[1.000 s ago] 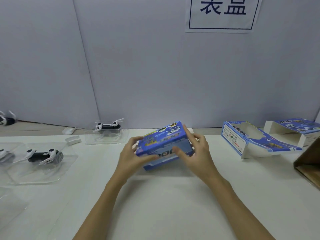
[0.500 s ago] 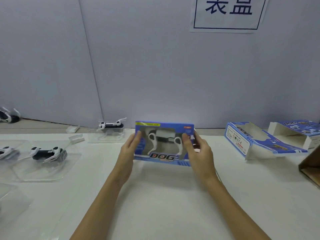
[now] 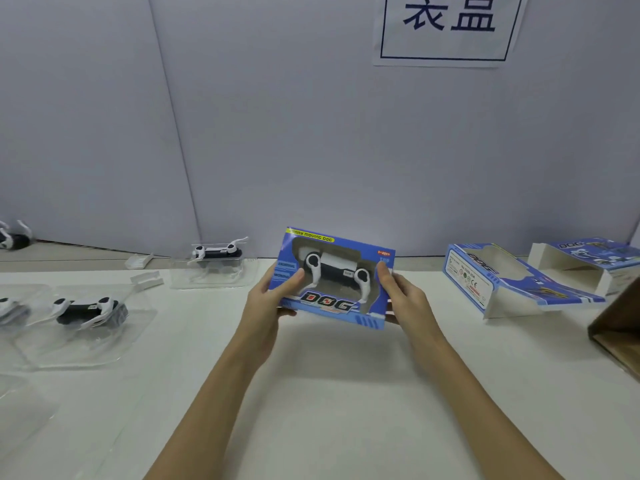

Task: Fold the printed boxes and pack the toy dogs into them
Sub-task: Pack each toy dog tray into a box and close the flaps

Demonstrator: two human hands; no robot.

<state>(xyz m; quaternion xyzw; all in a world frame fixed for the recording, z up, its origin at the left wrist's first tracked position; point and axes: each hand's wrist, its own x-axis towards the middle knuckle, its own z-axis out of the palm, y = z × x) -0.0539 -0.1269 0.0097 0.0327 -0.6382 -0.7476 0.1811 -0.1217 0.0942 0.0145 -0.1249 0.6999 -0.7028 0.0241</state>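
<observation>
The blue printed cardboard box with the window front (image 3: 334, 278) is held up above the white worktop (image 3: 346, 393), window toward the camera, tilted a little to the right. It is gripped at its left edge by the left hand (image 3: 268, 303), thumb on the front, and at its right edge by the right hand (image 3: 403, 296), fingers curled round the side. Through the window a black-and-white toy dog (image 3: 334, 271) is seen, so 1 box looks packed and closed, as far as can be judged. Plenty is left: at the right, 2 more blue printed boxes lie open and unfilled, the nearer one (image 3: 512, 282) and the farther one (image 3: 588, 261). At the left, a toy dog in a clear plastic tray (image 3: 88, 308) and another toy dog in its tray by the wall (image 3: 216, 252) are waiting. A brown carton (image 3: 620, 327) is glimpsed at the right edge.
</observation>
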